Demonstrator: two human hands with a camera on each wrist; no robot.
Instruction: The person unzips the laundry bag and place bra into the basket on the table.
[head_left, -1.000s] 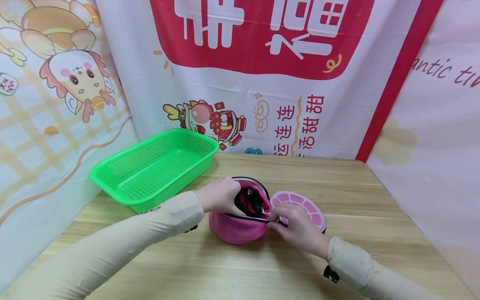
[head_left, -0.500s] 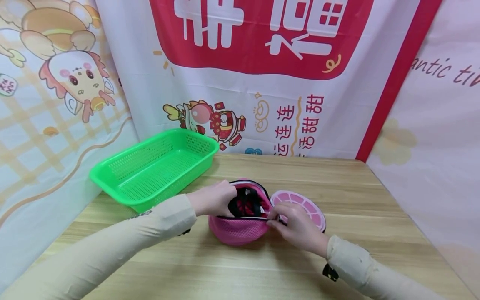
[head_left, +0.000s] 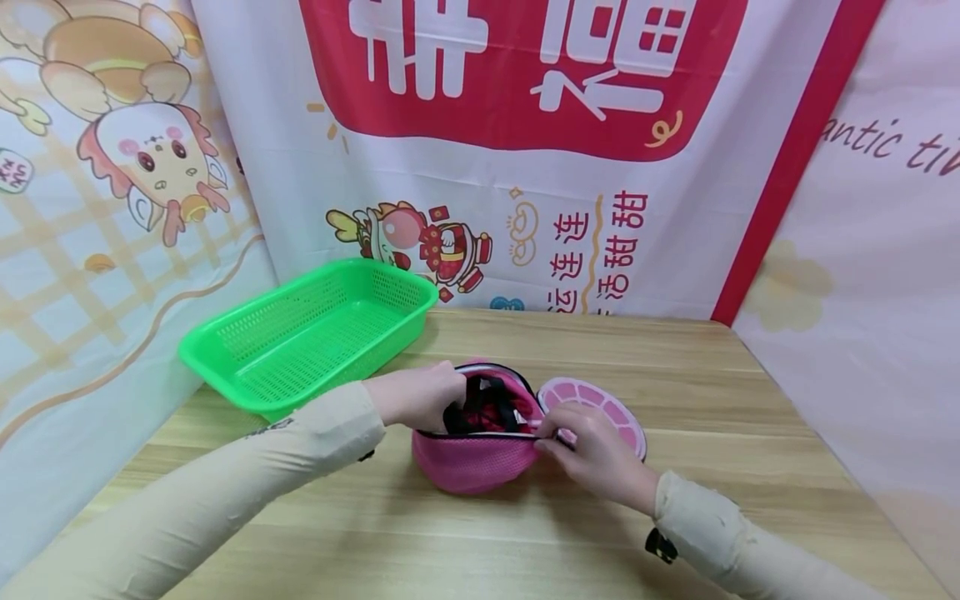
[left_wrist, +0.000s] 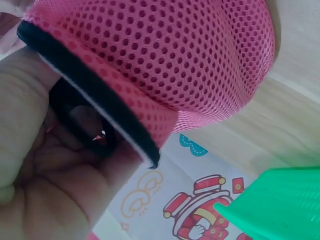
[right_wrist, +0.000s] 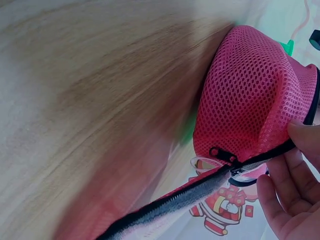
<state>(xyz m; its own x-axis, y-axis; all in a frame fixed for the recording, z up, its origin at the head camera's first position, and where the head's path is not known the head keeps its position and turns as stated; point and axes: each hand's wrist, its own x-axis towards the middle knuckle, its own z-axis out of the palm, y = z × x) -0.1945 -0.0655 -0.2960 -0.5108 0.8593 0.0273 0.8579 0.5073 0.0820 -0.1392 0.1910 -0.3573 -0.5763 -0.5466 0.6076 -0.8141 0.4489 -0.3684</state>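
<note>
A round pink mesh zip bag (head_left: 472, 462) with black zip edging stands on the table, its lid (head_left: 592, 400), patterned like a pink citrus slice, folded back to the right. Inside lies a black strappy item (head_left: 491, 408) with dark red showing through. My left hand (head_left: 423, 398) reaches over the left rim into the bag, where it holds the black straps; its fingertips are hidden. In the left wrist view a black loop (left_wrist: 75, 120) lies between thumb and fingers, under the rim. My right hand (head_left: 596, 454) pinches the bag's rim near the zip pull (right_wrist: 222, 155).
A green perforated plastic basket (head_left: 307, 333) stands at the back left of the wooden table (head_left: 705, 450). Printed cloths hang behind the table (head_left: 457, 158) and along both sides.
My left hand has shifted a little left and down, and the black item has moved left inside the bag with it. The right hand keeps its pinch on the rim.
</note>
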